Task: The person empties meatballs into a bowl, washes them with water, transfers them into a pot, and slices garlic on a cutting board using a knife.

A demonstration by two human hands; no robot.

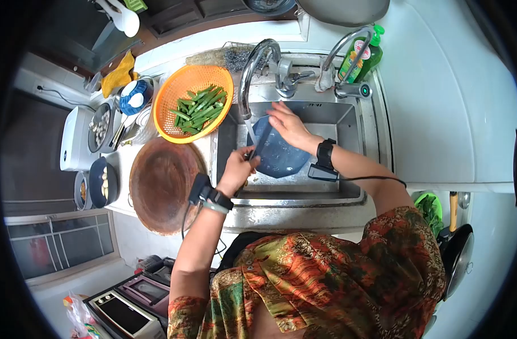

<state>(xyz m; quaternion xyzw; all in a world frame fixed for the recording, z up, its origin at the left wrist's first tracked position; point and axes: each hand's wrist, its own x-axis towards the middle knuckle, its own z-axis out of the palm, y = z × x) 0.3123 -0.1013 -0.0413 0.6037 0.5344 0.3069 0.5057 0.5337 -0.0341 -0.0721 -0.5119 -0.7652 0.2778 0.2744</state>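
- Blue basin sits toward the sink's left edge, presumably to catch the tap's stream.
- Left hand grips a slim tool, maybe a knife, near the stream.
- Right hand: fingers extended; contact I can't tell.

Brightly lit kitchen with a glossy white wall at right, a dark, brown-framed window above, a pale bench, and white-framed glass panes at lower left.
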